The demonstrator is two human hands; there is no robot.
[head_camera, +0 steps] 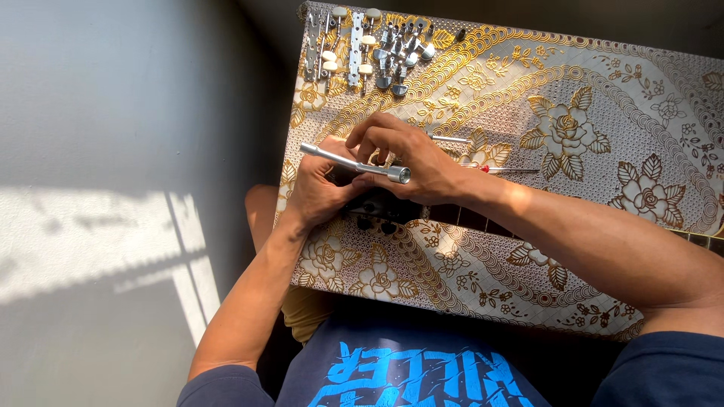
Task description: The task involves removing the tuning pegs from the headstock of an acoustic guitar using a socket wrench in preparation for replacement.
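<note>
My left hand grips the dark headstock of a guitar that lies across the table. My right hand is over the headstock, its fingers closed on a silver T-shaped socket wrench. The wrench's cross bar lies nearly level, from upper left to a socket end at lower right. Most of the headstock is hidden under both hands. The dark fretted neck runs right beneath my right forearm.
A gold and white floral cloth covers the table. Several silver tuning machines with cream knobs lie at the far left corner. A thin red-handled screwdriver rests just right of my right hand. Grey floor lies to the left.
</note>
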